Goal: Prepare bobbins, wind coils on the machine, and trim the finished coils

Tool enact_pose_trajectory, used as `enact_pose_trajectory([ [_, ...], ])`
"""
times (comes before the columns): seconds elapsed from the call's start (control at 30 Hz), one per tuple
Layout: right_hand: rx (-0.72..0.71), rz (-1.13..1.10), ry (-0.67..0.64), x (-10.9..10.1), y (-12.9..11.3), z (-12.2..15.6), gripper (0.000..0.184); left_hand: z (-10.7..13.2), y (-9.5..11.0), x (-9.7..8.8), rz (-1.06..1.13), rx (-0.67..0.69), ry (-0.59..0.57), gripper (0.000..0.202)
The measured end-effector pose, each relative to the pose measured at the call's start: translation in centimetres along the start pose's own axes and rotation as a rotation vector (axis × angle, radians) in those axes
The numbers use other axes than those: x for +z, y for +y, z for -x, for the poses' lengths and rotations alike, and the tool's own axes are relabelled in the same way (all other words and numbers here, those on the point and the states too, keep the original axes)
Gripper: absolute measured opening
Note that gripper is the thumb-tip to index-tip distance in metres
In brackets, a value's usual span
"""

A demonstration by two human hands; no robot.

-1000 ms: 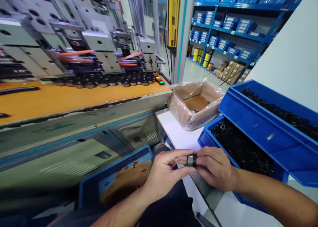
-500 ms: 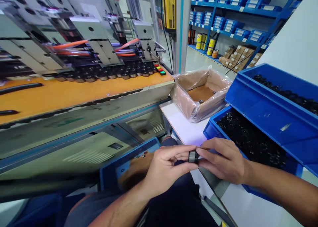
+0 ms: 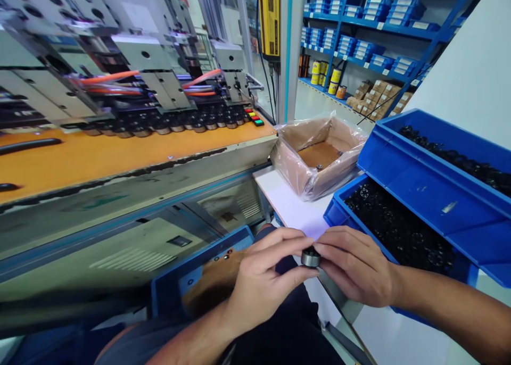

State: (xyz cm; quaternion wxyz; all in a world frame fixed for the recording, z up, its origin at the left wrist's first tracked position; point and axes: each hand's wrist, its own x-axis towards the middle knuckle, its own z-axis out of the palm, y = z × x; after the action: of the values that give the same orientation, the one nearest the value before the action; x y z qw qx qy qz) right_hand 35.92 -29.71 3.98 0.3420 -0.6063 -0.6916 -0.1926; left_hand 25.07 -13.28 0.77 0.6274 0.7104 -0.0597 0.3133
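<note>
Between my two hands, over my lap, is a small round metal part with a black top (image 3: 310, 257). My left hand (image 3: 265, 274) pinches it from the left, with the thumb below and the fingers above. From the other side, the fingertips of my right hand (image 3: 359, 266) press together against its right edge, covering that part of it. Its silver side faces me and the dark top is tilted into view. Just right of my hands, a lower blue bin (image 3: 339, 212) holds a heap of small black parts (image 3: 399, 226).
An upper blue bin (image 3: 423, 179) with black parts overlaps the lower one. A plastic-lined cardboard box (image 3: 293, 168) stands on the white table (image 3: 275, 187). To the left, a machine bench (image 3: 159, 155) carries a row of round parts (image 3: 171, 123). Another blue bin (image 3: 159, 285) sits below.
The round part has turned so its black top shows more and its silver side faces me. My right fingers have shifted slightly around it; the whole view has moved a little.
</note>
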Motion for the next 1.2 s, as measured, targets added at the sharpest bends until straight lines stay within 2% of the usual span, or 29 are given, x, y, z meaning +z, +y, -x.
enact_pose_trajectory([
  [0.1,0.082,-0.105,-0.015,0.0,-0.3,-0.1,0.026,-0.3,0.1,-0.7,-0.219,0.195,-0.047,0.029],
  [0.17,0.101,-0.137,-0.039,0.0,-0.3,-0.1,0.028,-0.1,-0.1,-0.7,-0.249,0.230,-0.043,0.027],
  [0.23,0.100,-0.122,-0.043,0.1,-0.2,-0.1,0.028,0.2,-0.5,-0.3,-0.221,0.198,-0.024,0.027],
  [0.33,0.052,-0.035,-0.035,0.2,0.0,-0.1,0.027,0.5,-1.1,0.3,-0.087,0.059,0.022,0.030],
  [0.4,0.026,0.008,-0.029,0.2,0.1,-0.2,0.027,0.5,-1.4,0.6,0.066,-0.090,0.035,0.028],
  [0.5,0.083,-0.004,-0.003,0.1,0.2,-0.4,0.026,0.5,-1.8,0.9,0.448,-0.344,-0.030,0.029],
  [0.57,0.114,-0.034,0.021,0.1,0.3,-0.4,0.022,0.7,-2.0,1.1,0.657,-0.462,-0.094,0.032],
  [0.63,0.104,-0.056,0.042,0.2,0.5,-0.4,0.020,1.0,-2.3,0.9,0.653,-0.483,-0.123,0.031],
  [0.7,0.083,-0.051,0.056,0.5,0.6,-0.2,0.019,1.1,-2.4,0.5,0.444,-0.354,-0.109,0.033],
  [0.8,0.104,-0.009,0.053,0.8,0.7,0.1,0.013,0.8,-2.5,-0.3,0.018,-0.012,-0.070,0.037],
  [0.87,0.107,-0.002,0.051,1.0,0.7,0.3,0.011,0.3,-2.4,-0.6,-0.170,0.142,-0.069,0.036],
  [0.93,0.085,-0.015,0.059,1.0,0.7,0.4,0.012,0.0,-2.3,-0.5,-0.242,0.208,-0.085,0.036],
  [1.03,0.099,-0.021,0.030,0.8,0.6,0.6,0.013,0.0,-2.2,0.1,-0.249,0.220,-0.082,0.029],
  [1.13,0.228,0.077,-0.072,0.7,0.4,0.8,0.021,-0.4,-2.4,0.0,-0.331,0.197,-0.050,0.022],
  [1.2,0.309,0.180,-0.149,1.0,0.5,1.1,0.031,-1.5,-2.6,-1.4,-0.446,0.220,-0.006,0.020],
])
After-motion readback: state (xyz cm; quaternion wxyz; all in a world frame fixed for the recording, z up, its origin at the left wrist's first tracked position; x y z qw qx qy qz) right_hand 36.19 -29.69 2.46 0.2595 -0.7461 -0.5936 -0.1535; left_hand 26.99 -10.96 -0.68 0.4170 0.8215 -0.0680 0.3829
